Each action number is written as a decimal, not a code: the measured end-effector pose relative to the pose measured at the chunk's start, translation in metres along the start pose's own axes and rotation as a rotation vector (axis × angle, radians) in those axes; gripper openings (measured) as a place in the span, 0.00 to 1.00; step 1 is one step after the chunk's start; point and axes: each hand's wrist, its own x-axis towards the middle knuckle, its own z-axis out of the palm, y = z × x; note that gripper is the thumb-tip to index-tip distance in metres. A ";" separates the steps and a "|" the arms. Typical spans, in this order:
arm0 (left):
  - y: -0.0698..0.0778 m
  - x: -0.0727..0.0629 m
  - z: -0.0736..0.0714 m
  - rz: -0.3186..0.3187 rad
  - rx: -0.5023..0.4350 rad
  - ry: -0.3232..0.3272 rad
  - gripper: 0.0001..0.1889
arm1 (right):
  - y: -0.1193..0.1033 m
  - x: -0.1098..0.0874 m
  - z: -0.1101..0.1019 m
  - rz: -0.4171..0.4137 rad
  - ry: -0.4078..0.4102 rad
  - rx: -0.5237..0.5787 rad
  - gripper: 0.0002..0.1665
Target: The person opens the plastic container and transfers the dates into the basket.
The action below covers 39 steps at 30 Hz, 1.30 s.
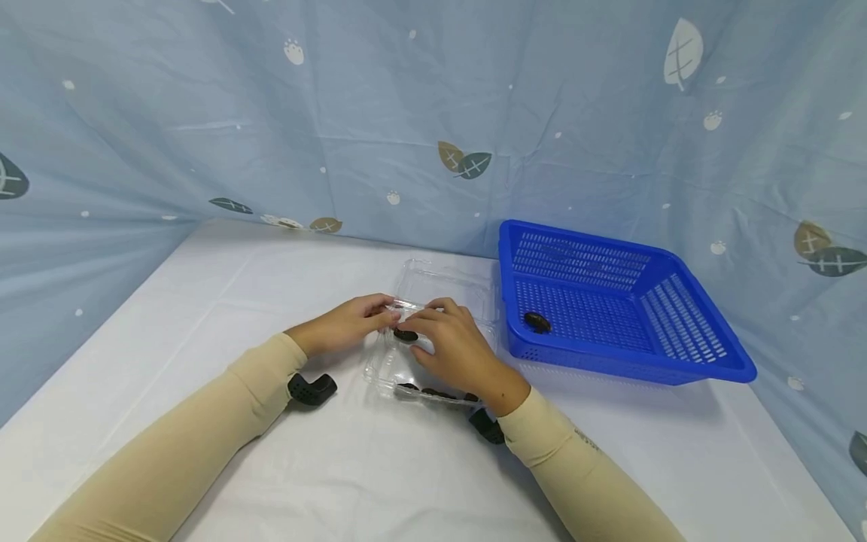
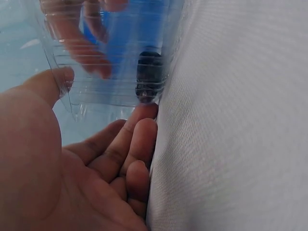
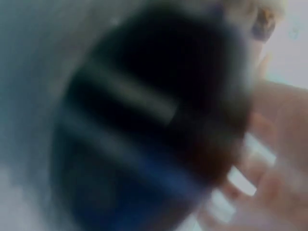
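A clear plastic clamshell box (image 1: 413, 365) stands on the table with its lid (image 1: 443, 284) folded back. At its left side is my left hand (image 1: 348, 325), thumb over the rim and fingers along the outer wall. My right hand (image 1: 454, 350) reaches over the box with bent, spread fingers. Below its fingertips lies a dark oval piece (image 1: 406, 336), shiny and ridged. Through the wall in the left wrist view, that dark piece (image 2: 150, 74) rests on the bottom, apart from the right fingers. Several more dark pieces (image 1: 438, 393) lie along the near wall. A large dark blur (image 3: 154, 120) fills the right wrist view.
A blue perforated plastic basket (image 1: 626, 365) stands right of the box, close against its lid. One dark oval piece (image 1: 537, 322) lies in its near left corner. A white cloth (image 1: 271, 474) covers the table, and a blue leaf-patterned curtain (image 1: 379, 98) hangs behind.
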 end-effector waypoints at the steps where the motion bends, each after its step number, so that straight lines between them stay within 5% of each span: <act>1: 0.000 0.000 0.000 -0.002 -0.003 -0.002 0.26 | 0.000 0.001 0.000 0.008 -0.005 -0.001 0.19; 9: 0.001 0.001 0.002 0.015 -0.023 0.001 0.23 | 0.000 0.003 0.002 0.037 -0.065 -0.032 0.22; 39: 0.000 -0.002 0.001 -0.015 -0.022 0.015 0.24 | -0.004 0.003 0.007 0.002 -0.056 -0.174 0.17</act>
